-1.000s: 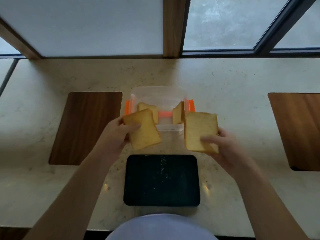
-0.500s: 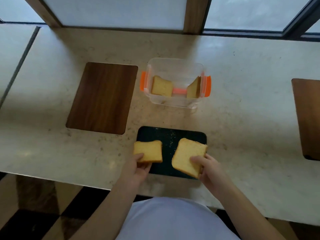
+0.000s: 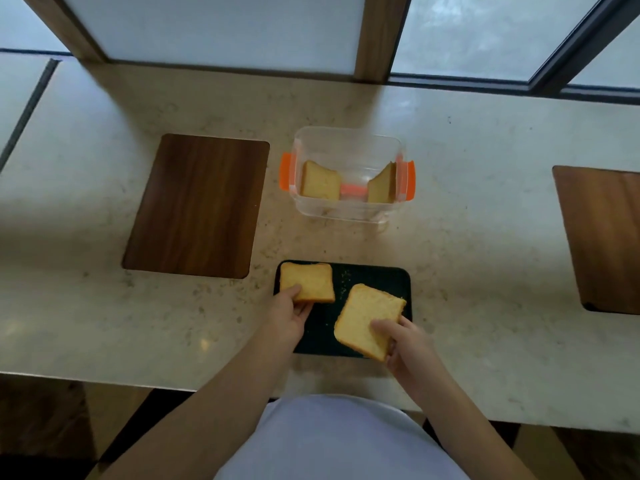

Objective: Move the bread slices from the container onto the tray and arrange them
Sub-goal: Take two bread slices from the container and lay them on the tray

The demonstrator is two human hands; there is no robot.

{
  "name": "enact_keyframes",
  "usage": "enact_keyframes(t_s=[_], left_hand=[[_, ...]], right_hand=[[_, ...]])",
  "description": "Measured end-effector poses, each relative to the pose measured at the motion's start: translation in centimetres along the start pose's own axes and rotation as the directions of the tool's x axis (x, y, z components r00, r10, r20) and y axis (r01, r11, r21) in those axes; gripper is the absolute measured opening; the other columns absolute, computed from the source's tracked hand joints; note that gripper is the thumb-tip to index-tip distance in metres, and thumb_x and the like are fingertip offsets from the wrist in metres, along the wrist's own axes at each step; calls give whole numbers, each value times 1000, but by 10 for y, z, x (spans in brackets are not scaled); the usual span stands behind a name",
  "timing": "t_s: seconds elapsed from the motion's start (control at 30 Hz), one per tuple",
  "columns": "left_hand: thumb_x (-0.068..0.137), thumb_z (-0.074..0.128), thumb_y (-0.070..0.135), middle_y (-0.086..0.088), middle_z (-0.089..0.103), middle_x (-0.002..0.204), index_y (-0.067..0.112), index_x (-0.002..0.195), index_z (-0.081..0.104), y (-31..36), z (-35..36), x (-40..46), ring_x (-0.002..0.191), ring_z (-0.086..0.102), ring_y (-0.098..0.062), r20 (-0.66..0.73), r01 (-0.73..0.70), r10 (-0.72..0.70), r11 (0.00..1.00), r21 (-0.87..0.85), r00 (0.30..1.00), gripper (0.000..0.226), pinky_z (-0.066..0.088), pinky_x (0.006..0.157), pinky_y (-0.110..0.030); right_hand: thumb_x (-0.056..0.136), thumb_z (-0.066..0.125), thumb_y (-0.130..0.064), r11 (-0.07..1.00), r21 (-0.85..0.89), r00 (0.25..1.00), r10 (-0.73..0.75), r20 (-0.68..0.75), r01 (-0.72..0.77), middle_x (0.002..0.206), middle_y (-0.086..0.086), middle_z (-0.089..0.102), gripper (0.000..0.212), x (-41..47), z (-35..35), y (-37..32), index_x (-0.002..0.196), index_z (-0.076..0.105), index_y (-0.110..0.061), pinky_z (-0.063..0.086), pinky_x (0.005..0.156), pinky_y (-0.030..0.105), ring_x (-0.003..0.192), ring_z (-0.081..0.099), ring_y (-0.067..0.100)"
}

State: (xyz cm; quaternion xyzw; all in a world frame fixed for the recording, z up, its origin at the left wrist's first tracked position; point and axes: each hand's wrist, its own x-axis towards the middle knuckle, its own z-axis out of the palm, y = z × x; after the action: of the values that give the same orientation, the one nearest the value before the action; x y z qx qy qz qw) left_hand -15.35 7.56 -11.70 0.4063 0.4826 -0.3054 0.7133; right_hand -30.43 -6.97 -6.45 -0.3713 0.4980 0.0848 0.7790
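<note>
Golden square bread slices: the left hand [image 3: 289, 315] pinches one [image 3: 307, 282], the right hand [image 3: 407, 342] pinches another [image 3: 365, 318]. Both sit over the dark tray [image 3: 375, 277]. Two more lean inside the clear container [image 3: 346, 138].

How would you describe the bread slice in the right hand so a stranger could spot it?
On the counter, find the dark tray nearest the person. The slice lies over the tray's right half, pinched by the right hand. It sits tilted, unlike the squarer slice at the left.

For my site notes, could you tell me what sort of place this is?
Probably a café or dining counter by a window: a long stone counter runs under window panes, with wooden placemats set at intervals like seats.
</note>
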Motion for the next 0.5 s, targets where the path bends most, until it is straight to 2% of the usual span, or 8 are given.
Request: enact_keyframes(t_s=[0.17,0.27,0.37,0.43,0.5], left_hand=[[95,58,0,-22,45,145,3,145,37,2,4,1,130,47,-36,-21,-13,14,999,42,1000,54,42,106,-47],[95,61,5,-22,44,146,5,146,36,4,7,-5,131,45,-34,-50,-9,13,998,66,999,57,40,108,-46],[91,67,8,-23,42,145,7,146,37,2,2,-16,131,44,-35,-107,96,-84,989,113,991,62,41,107,-48],[90,69,6,-26,40,145,4,147,33,-1,0,-21,130,44,-37,-96,184,-175,978,93,980,67,44,104,-50],[89,69,4,-27,48,134,-1,144,34,-6,1,-24,118,53,-38,-68,221,-216,972,76,974,65,49,98,-50]], right_hand=[[91,67,-6,1000,15,1000,-6,8,5,115,10,72,28,3,2,-1,117,61,-14,62,68,34,92,76,23],[92,67,-7,1000,-8,1000,-22,0,22,117,8,72,29,6,4,-2,119,62,-15,61,74,37,98,75,24],[93,67,-8,999,-17,999,-33,-12,33,118,7,72,28,8,6,-3,119,61,-17,61,75,37,103,73,24],[92,68,-8,1000,-2,1000,-24,-17,24,119,8,71,32,9,7,-3,123,61,-14,61,76,38,104,72,25],[92,68,-8,1000,12,1000,-16,-23,17,121,10,71,36,10,8,-4,126,59,-12,61,79,40,105,72,26]])
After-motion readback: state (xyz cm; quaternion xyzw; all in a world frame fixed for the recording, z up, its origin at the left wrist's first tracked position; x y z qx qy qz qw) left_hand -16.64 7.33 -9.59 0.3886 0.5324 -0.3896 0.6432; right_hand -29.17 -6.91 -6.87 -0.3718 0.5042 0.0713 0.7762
